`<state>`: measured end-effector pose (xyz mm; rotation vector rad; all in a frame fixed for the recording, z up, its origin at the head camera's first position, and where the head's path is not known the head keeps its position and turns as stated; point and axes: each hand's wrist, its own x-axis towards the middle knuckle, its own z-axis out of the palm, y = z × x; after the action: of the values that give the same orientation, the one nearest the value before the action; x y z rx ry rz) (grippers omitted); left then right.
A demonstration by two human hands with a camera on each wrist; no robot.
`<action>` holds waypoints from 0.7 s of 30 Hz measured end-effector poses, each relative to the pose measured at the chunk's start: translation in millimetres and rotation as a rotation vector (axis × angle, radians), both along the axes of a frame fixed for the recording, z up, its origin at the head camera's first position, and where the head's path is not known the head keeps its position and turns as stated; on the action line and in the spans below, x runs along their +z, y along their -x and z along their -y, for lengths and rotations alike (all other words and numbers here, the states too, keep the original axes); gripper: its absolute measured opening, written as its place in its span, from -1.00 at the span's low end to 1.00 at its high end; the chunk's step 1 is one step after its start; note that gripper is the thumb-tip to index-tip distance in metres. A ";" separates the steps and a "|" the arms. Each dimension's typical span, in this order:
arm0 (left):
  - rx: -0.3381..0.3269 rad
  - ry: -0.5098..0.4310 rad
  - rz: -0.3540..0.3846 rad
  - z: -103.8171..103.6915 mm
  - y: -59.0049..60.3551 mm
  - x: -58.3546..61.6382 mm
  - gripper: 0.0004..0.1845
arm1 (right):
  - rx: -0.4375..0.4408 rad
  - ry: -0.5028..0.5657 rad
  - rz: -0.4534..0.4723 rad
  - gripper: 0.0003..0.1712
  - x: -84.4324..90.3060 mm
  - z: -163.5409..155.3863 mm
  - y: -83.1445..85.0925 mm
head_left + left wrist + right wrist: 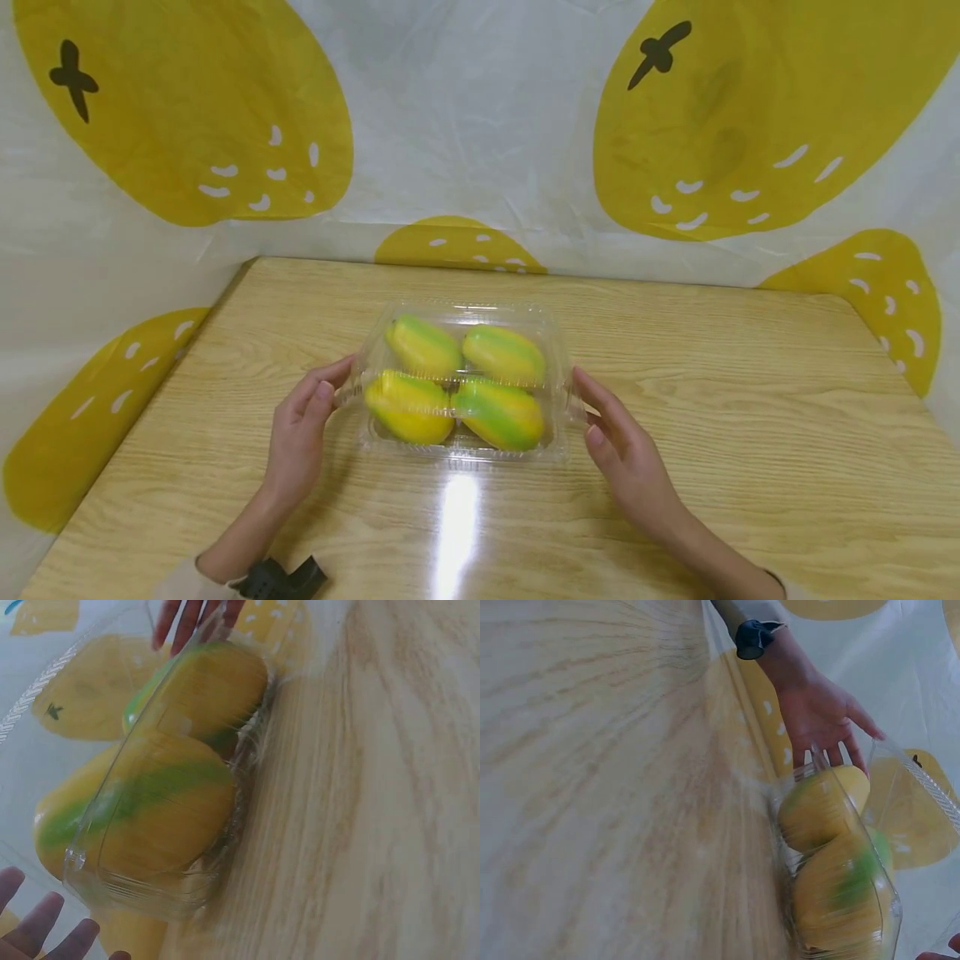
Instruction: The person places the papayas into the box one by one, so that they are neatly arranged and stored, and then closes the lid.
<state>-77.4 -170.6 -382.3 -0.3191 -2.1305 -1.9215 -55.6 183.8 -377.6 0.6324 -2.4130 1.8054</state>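
A clear plastic clamshell box (pixel 468 454) sits on the wooden table with several yellow-green, mango-like fruits (pixel 498 414) inside in two rows. Its hinged lid (pixel 922 776) stands tilted up over the fruits. At the box's left side, my left hand (pixel 296 433) has its fingers extended, the thumb at the lid's corner in the right wrist view. My right hand (pixel 630 467) is at the opposite side, fingertips right at the lid's edge and thumb a little lower. Straight fingers (pixel 37 924) of my left hand show beside the box in the left wrist view.
The wood-grain table (pixel 750 400) spreads out on both sides of the box. Behind it and to the left hangs a white cloth (pixel 472 108) printed with large yellow fruits. A black strap (pixel 281 577) is around my left wrist.
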 end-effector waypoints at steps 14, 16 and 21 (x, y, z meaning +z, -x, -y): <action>-0.042 -0.027 -0.034 -4.6 -7.5 -10.3 -0.60 | 0.003 0.069 -0.140 -0.34 -15.0 5.6 -4.1; -0.065 -0.051 -0.044 -4.8 -8.3 -12.8 -0.60 | -0.007 0.070 -0.135 -0.32 -17.1 6.2 -4.7; -0.121 -0.190 -0.003 -6.9 -9.5 -20.7 -0.59 | -0.032 0.052 -0.106 -0.30 -21.0 6.9 -5.8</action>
<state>-68.0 -163.7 -403.1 -0.4205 -1.9477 -2.1691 -49.8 176.9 -398.7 0.6634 -2.2882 1.7683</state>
